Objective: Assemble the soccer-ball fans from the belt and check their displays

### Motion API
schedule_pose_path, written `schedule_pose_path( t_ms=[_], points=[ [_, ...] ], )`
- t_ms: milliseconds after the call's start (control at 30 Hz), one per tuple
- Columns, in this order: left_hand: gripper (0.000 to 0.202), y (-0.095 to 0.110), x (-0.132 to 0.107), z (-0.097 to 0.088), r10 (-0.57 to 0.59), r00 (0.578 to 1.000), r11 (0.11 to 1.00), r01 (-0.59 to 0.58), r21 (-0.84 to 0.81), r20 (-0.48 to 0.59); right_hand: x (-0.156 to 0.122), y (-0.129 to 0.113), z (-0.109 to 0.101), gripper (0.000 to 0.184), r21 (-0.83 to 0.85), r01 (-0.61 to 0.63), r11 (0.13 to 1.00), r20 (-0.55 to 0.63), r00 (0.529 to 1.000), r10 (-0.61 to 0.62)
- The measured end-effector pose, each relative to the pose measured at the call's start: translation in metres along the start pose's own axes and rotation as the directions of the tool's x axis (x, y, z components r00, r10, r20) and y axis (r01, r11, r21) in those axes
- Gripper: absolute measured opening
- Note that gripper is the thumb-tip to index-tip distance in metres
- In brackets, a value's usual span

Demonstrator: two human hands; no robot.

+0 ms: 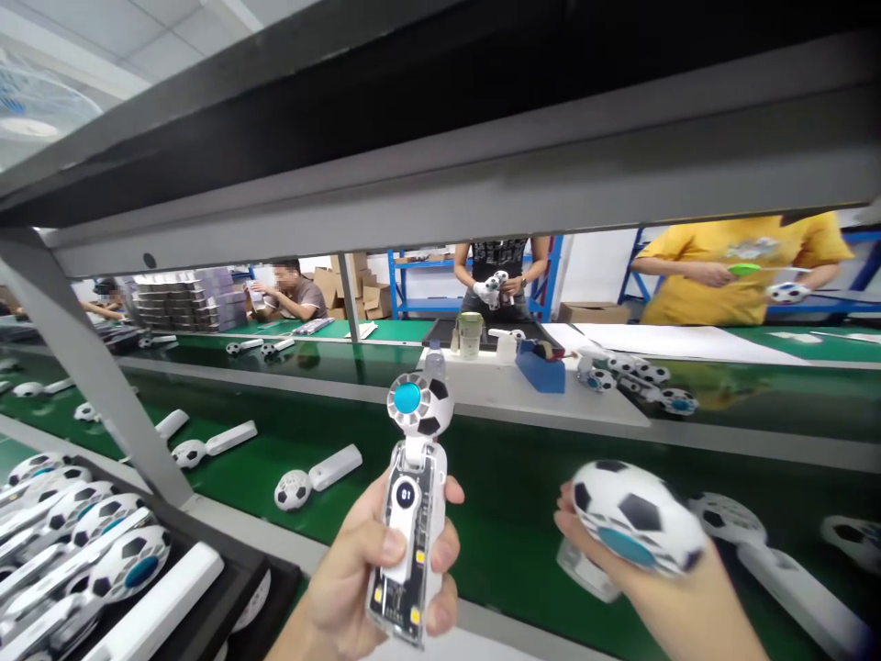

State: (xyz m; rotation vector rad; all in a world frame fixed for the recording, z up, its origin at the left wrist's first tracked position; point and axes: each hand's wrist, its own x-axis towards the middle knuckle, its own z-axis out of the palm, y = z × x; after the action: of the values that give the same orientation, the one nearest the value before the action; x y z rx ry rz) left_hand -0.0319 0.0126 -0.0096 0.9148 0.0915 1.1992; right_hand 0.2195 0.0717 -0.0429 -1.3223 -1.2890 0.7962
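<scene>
My left hand [375, 578] is wrapped round the clear handle of a small football-patterned fan [413, 477], held upright, thumb on its white front strip. The fan head [419, 404] shows a blue centre, and a small round display on the handle reads 01. My right hand [661, 588] grips a second football-patterned fan [637, 528] by its handle, with the head tilted toward me and slightly blurred. Both hands are over the near edge of the green conveyor belt [509, 514].
Several more fans lie along the belt [317, 477] and at the right [757, 542]. A black tray [227, 569] of fans sits at lower left beside a grey slanted post [96, 376]. A grey shelf beam [482, 174] runs overhead. Other people work across the line [743, 266].
</scene>
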Motion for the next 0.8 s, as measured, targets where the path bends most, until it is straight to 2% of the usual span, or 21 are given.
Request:
schedule_pose_path(
  t_ms=[67,167,300,467,567,700,800],
  points=[
    [0.043,0.001,-0.001,0.002,-0.025,0.998,0.997,0.029,0.066,-0.059,0.008,0.003,0.012,0.051,-0.116,-0.066,0.991,0.038,0.997,0.071],
    [0.049,0.003,0.000,0.006,-0.072,0.985,0.976,0.102,0.191,-0.158,0.022,0.022,0.020,0.055,-0.304,-0.119,0.945,0.067,0.987,0.146],
    [0.060,0.003,0.001,0.010,-0.073,0.974,0.949,0.134,0.285,-0.214,0.036,0.052,0.022,0.046,-0.369,-0.159,0.916,0.123,0.968,0.218],
    [0.059,0.001,0.001,0.014,-0.069,0.969,0.929,0.149,0.339,-0.237,0.043,0.067,0.022,0.042,-0.538,-0.202,0.818,0.031,0.966,0.258],
    [0.050,0.002,0.001,0.017,-0.087,0.965,0.922,0.173,0.347,-0.249,0.041,0.071,0.022,0.044,-0.661,-0.185,0.727,0.021,0.964,0.265],
    [0.046,0.001,0.001,0.017,-0.094,0.960,0.918,0.186,0.350,-0.262,0.035,0.075,0.020,0.047,-0.793,-0.122,0.598,0.074,0.953,0.293],
    [0.047,0.000,0.002,0.016,-0.108,0.961,0.922,0.193,0.334,-0.256,0.032,0.074,0.017,0.043,-0.833,-0.090,0.545,0.116,0.936,0.333]
  ],
)
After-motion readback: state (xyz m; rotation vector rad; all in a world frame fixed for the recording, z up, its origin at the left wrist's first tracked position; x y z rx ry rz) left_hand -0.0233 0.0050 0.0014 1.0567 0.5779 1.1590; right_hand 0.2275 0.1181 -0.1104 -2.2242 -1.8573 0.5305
